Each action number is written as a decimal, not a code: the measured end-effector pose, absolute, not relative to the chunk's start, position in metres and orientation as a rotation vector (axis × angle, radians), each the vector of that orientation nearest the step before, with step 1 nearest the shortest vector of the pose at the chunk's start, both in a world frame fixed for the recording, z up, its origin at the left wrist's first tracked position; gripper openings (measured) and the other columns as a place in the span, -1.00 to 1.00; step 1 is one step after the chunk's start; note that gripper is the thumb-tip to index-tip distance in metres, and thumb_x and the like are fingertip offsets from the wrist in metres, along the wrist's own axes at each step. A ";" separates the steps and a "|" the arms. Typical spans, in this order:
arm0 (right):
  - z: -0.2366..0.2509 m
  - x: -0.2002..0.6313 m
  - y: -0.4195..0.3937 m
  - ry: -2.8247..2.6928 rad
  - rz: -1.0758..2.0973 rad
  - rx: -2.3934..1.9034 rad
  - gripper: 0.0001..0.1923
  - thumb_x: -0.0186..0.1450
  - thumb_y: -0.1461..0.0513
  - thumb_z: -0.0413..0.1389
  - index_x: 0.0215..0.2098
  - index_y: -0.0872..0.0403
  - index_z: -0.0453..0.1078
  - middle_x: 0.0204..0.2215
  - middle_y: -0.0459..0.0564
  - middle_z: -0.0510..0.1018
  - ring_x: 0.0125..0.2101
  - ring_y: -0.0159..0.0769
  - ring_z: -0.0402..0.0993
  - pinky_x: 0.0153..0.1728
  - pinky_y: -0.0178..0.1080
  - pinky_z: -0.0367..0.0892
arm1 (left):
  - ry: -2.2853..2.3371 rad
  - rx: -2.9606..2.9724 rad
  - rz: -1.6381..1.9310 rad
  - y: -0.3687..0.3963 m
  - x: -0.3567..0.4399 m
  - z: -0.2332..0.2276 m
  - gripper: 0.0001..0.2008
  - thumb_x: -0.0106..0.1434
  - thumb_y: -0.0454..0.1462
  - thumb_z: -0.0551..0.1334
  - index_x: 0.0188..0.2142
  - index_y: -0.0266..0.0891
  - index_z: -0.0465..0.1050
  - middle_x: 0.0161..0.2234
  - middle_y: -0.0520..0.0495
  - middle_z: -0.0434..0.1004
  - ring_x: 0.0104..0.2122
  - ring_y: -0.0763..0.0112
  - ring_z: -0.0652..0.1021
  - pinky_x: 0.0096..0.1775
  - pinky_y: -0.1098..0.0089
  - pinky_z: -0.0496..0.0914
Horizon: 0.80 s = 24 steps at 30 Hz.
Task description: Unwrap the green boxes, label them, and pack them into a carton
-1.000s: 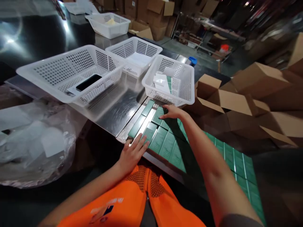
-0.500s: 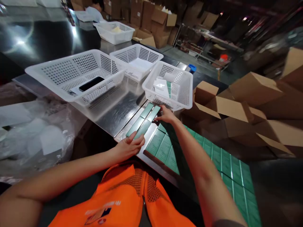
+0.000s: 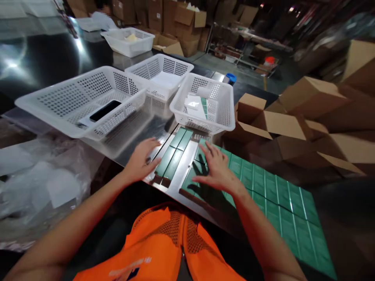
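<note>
Two short rows of flat green boxes [image 3: 173,153] lie on the shiny steel table [image 3: 140,137], set apart from a wide field of the same green boxes [image 3: 263,187] to the right. My left hand [image 3: 141,160] rests open on the table with its fingertips against the left side of the two rows. My right hand [image 3: 215,168] lies flat and open on the near-left corner of the wide field. Neither hand grips anything.
Three white perforated baskets stand beyond the boxes: a large one [image 3: 52,102] holding a black phone [image 3: 104,110], a middle one [image 3: 160,74], and a right one [image 3: 225,113] with white and green packs. A crumpled plastic bag [image 3: 43,183] lies left. Open cardboard cartons [image 3: 293,125] crowd the right.
Both hands let go of the two green rows they were pressing end to end. The left hand moved to their left side, the right hand came back onto the wide field.
</note>
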State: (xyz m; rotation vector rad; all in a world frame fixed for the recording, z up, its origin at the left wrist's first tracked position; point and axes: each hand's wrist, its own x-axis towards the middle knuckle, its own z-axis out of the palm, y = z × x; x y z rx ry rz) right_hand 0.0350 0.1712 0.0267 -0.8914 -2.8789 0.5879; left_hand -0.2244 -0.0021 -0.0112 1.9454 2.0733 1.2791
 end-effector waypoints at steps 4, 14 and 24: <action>0.032 0.059 0.130 -3.089 0.567 -0.887 0.37 -0.20 -0.29 0.40 0.45 -0.11 0.00 0.47 0.24 -0.21 0.38 0.59 -0.36 0.21 0.55 -0.18 | 2.021 1.673 1.560 0.029 -0.243 0.001 -0.58 0.37 -0.04 0.11 -0.01 -0.29 0.49 -0.01 -0.29 0.55 0.00 0.01 0.53 0.03 -0.02 0.41; -0.005 0.034 0.042 -2.824 -0.002 -1.021 -0.54 0.39 0.21 0.15 0.24 -0.12 0.27 0.09 0.05 0.49 0.03 -0.04 0.39 0.03 0.07 0.32 | 1.929 2.247 0.164 0.185 -0.147 0.054 -0.73 0.43 -0.23 0.14 0.02 -0.31 0.48 0.02 -0.26 0.53 0.09 0.12 0.49 0.14 0.08 0.37; -0.061 0.043 0.041 -2.611 -0.242 -0.956 -0.79 0.43 0.05 0.04 -0.06 -0.09 0.42 0.09 0.02 0.53 -0.02 -0.11 0.45 0.01 -0.03 0.32 | 1.777 2.350 -0.322 0.237 -0.123 0.029 -0.69 0.40 -0.12 0.22 0.00 -0.28 0.47 -0.02 -0.16 0.54 -0.07 0.23 0.57 -0.01 0.09 0.50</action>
